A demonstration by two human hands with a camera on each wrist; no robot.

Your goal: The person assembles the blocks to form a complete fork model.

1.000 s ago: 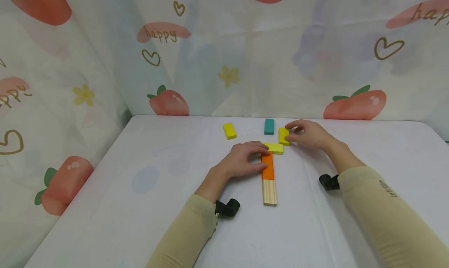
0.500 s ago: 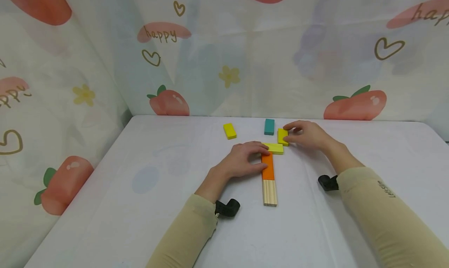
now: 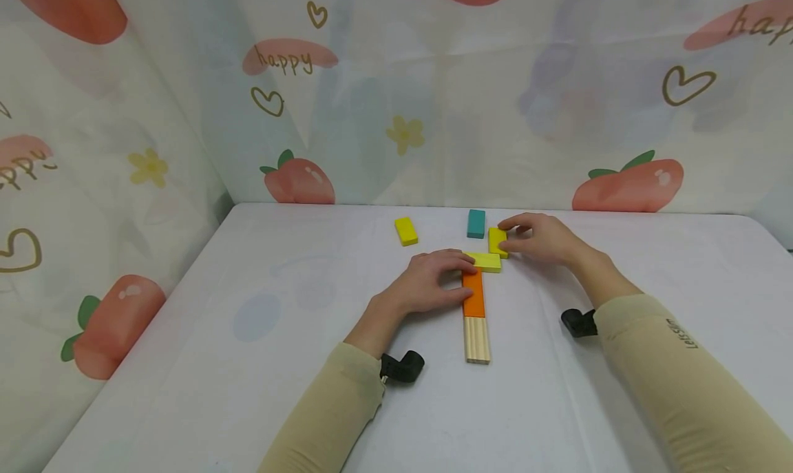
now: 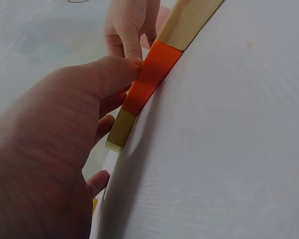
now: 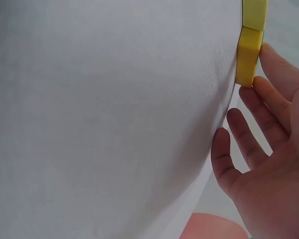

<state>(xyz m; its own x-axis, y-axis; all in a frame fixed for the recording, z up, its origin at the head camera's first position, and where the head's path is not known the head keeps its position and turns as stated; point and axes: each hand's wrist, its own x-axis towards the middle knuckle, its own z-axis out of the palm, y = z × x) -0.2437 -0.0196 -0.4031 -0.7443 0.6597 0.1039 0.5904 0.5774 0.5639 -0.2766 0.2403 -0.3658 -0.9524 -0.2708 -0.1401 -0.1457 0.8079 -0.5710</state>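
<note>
My left hand (image 3: 421,280) rests at a T-like row of wooden blocks. Its thumb touches the orange block (image 3: 473,295), and its forefinger lies over the join with the pale yellow-green block (image 3: 488,262) set crosswise at the far end. A plain wood block (image 3: 476,341) with grooves continues the row toward me. Between thumb and forefinger, my right hand (image 3: 545,239) holds a yellow block (image 3: 498,242), whose near end meets the crosswise block's right part. In the right wrist view these two blocks (image 5: 247,57) touch, and the other fingers are spread beside them.
A teal block (image 3: 476,224) lies just left of and beyond the held yellow one. Farther left is another yellow block (image 3: 405,231). White cloth covers the table (image 3: 297,390), and a printed curtain (image 3: 458,115) stands along its back edge.
The right hand has slid the yellow block slightly left and toward me, bringing it closer to the teal block and over the crosswise block's end. The left hand has stayed in place.
</note>
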